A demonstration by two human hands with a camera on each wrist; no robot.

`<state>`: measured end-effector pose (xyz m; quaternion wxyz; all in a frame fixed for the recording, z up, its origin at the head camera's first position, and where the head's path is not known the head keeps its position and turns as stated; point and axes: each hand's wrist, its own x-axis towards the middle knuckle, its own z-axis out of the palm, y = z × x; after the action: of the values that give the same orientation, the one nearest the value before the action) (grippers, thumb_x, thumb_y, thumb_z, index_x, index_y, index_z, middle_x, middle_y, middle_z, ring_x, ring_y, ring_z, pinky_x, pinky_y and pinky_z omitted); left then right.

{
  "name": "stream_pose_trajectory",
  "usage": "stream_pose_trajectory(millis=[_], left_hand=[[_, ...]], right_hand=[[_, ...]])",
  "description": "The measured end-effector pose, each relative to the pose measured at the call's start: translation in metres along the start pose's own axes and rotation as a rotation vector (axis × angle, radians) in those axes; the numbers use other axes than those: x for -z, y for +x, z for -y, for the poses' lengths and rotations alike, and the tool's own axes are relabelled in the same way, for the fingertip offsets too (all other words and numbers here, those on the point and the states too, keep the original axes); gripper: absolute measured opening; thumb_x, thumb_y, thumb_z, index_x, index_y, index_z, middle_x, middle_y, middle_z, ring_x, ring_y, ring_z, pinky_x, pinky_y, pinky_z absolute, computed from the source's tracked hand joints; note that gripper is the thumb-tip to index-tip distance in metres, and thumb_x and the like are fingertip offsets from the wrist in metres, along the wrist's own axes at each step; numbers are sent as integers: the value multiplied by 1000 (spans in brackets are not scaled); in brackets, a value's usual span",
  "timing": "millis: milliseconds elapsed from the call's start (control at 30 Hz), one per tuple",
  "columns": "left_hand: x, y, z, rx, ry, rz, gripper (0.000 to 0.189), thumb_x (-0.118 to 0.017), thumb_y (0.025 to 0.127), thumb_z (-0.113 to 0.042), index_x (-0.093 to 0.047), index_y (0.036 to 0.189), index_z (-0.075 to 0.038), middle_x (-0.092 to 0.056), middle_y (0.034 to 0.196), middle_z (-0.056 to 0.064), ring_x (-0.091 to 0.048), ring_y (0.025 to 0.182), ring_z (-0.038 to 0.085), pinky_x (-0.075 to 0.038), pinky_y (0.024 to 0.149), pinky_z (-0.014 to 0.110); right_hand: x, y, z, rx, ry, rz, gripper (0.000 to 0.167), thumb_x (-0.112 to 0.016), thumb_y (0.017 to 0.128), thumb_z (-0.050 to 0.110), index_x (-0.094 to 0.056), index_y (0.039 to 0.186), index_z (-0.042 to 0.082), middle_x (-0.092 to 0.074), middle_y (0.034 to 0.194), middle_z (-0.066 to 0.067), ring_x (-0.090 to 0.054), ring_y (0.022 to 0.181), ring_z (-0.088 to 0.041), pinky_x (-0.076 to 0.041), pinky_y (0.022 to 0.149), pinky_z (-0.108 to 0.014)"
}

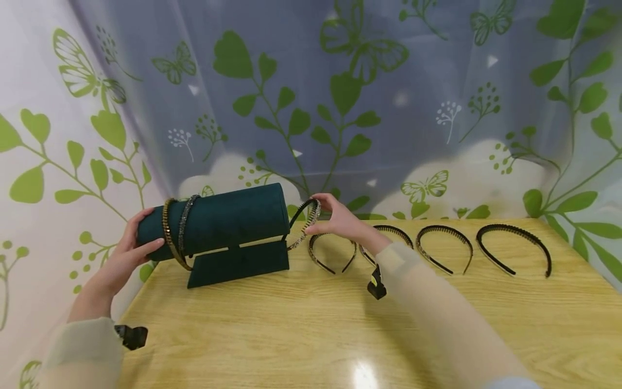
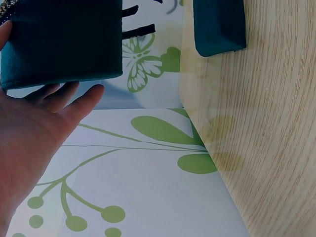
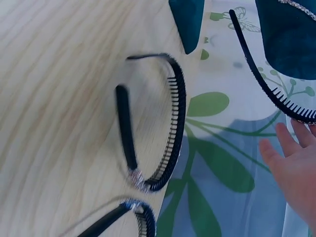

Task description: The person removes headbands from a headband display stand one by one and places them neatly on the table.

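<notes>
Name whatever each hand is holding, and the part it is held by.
The right hand holds a glittery headband by its curved top. The left hand grips the dark green roll by its left end.

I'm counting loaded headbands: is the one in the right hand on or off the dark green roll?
Off. In the head view, the right hand holds the headband beyond one end of the roll, not around it.

no readable text or labels
</notes>
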<state>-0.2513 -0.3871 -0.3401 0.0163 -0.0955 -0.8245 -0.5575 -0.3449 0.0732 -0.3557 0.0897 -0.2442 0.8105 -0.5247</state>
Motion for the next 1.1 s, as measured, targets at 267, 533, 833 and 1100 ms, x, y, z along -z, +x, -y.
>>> stream_pose_trajectory(millis=[267, 533, 833, 1100], left_hand=[[1, 0, 0, -2, 4, -4, 71, -50, 102, -16, -9, 152, -46, -6, 147, 23, -33, 117, 20, -41, 78, 20], [0, 1, 1, -9, -2, -1, 71, -50, 102, -14, -9, 152, -46, -6, 146, 22, -33, 116, 20, -42, 78, 18], [1, 3, 0, 7, 27, 5, 72, -50, 103, -17, -7, 151, -48, -5, 148, 23, -33, 118, 20, -40, 78, 21], [0, 0, 1, -7, 5, 11, 71, -51, 102, -18, -8, 151, -47, -6, 145, 24, -37, 111, 13, -42, 77, 16]], right_hand=[[16, -19, -6, 56, -23, 3, 86, -81, 82, 20, -29, 149, 11, -24, 154, -13, -23, 142, -32, -22, 111, -49], [29, -49, 1, 77, -11, 32, 93, -82, 80, 15, -20, 149, 7, -20, 156, -14, -16, 144, -31, -19, 112, -49], [49, -94, -5, 147, -86, 37, 86, -82, 80, 15, -25, 142, 3, -24, 152, -17, -16, 143, -38, -17, 111, -55], [51, -124, -9, 180, -138, 85, 87, -82, 79, 17, -26, 144, 2, -28, 150, -19, -23, 140, -40, -23, 109, -53]])
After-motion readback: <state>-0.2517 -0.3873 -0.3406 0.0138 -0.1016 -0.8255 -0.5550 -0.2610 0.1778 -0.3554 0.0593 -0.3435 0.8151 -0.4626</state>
